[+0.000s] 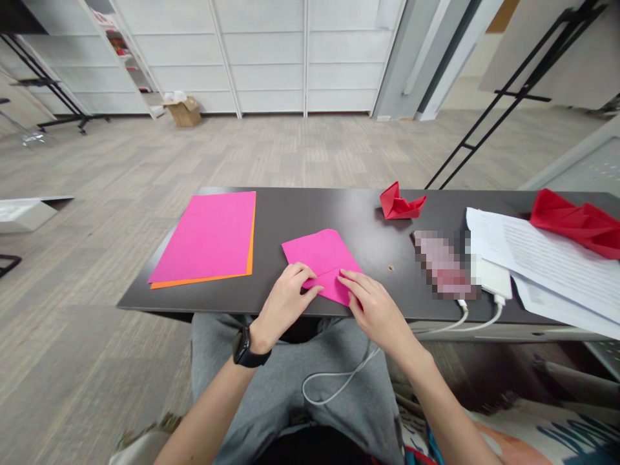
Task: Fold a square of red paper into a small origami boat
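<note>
A folded sheet of bright pink paper lies at an angle near the front edge of the dark table, with a crease line across its lower part. My left hand grips its lower left edge between thumb and fingers. On the lower right side, my right hand has its fingers on top of the paper and its thumb at the edge. The fingertips partly cover the folded flap. A black watch is on my left wrist.
A stack of pink and orange paper lies left on the table. A folded red paper boat stands at the back. To the right are a blurred phone, a white power bank with cables, printed sheets and a red folded item.
</note>
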`<control>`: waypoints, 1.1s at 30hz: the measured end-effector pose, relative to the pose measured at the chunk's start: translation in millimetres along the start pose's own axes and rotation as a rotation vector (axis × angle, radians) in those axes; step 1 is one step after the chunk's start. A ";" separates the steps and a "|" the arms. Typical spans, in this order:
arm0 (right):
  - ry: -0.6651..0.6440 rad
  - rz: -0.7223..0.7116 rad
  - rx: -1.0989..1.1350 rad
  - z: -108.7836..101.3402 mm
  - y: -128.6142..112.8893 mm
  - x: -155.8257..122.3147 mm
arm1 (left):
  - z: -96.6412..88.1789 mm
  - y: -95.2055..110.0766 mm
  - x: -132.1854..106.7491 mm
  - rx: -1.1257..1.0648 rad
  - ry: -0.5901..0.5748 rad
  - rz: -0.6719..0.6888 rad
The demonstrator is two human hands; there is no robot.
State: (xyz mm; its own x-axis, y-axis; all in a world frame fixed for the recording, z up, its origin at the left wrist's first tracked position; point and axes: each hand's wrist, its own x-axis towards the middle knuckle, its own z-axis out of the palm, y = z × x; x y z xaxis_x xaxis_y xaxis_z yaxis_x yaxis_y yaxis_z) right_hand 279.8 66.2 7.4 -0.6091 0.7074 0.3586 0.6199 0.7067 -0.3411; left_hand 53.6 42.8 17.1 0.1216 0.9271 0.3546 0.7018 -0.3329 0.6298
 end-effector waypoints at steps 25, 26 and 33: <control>-0.039 0.030 -0.088 0.8 1.0 0.2 | -21.8 -14.9 -31.5 0.401 -0.008 0.287; -0.039 0.034 -0.087 0.8 0.6 0.4 | -22.8 -13.1 -30.9 0.413 -0.026 0.282; -0.046 0.036 -0.083 0.5 -0.3 0.3 | -13.8 10.5 -23.9 0.438 -0.220 0.365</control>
State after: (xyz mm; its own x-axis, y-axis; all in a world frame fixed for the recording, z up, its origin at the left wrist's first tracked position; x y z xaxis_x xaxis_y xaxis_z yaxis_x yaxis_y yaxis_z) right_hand 279.1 66.2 7.1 -0.6066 0.7337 0.3060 0.6795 0.6783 -0.2795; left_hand 48.3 14.7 24.8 0.5182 0.7957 0.3137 0.8052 -0.5775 0.1347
